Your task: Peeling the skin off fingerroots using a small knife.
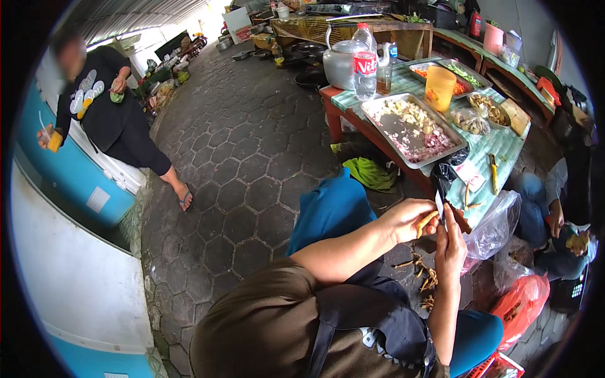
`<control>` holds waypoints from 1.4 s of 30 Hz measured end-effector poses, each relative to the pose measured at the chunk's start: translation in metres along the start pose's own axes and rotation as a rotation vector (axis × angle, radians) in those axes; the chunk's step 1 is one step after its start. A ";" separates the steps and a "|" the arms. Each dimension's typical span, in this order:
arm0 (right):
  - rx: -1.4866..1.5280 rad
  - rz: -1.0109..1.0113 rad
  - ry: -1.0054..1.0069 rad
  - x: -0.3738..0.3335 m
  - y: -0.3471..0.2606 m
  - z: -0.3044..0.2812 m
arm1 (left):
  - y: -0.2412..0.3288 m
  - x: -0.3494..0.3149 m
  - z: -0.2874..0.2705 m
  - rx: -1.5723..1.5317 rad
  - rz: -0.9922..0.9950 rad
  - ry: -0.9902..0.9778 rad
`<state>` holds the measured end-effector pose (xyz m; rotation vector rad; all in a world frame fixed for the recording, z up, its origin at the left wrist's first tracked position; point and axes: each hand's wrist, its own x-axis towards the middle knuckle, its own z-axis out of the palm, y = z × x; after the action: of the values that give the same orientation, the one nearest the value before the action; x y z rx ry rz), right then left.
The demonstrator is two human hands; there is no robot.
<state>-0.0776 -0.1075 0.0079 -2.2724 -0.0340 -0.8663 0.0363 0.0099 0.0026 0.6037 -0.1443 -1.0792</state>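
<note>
Over my lap, my left hand (404, 219) is closed around a slim orange root (426, 223). My right hand (450, 251) grips a small knife (439, 201), its pale blade pointing up right beside the root; whether the edge touches it is hard to make out. Just beyond my hands is the corner of a low table with a green checked cloth (508, 151). On that corner lie a yellow-handled peeler or knife (493, 173) and a few thin root pieces (467, 196). More root pieces or peelings (427, 277) are scattered on the paving below.
The table holds a metal tray (409, 140) of chopped pieces, a kettle (340, 65), a water bottle (364, 69) and an orange cup (439, 88). Plastic bags (495, 227) hang and lie at right, near a seated person (554, 214). Another person (116, 107) stands at left, holding a drink.
</note>
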 end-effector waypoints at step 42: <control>1.024 0.737 -0.078 -0.003 0.003 -0.028 | 0.002 0.004 0.009 0.395 0.406 0.176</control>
<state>-0.0958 -0.1265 0.0193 -1.1895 0.2530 -0.2380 0.0366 0.0036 0.0107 0.9736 -0.3168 -0.6011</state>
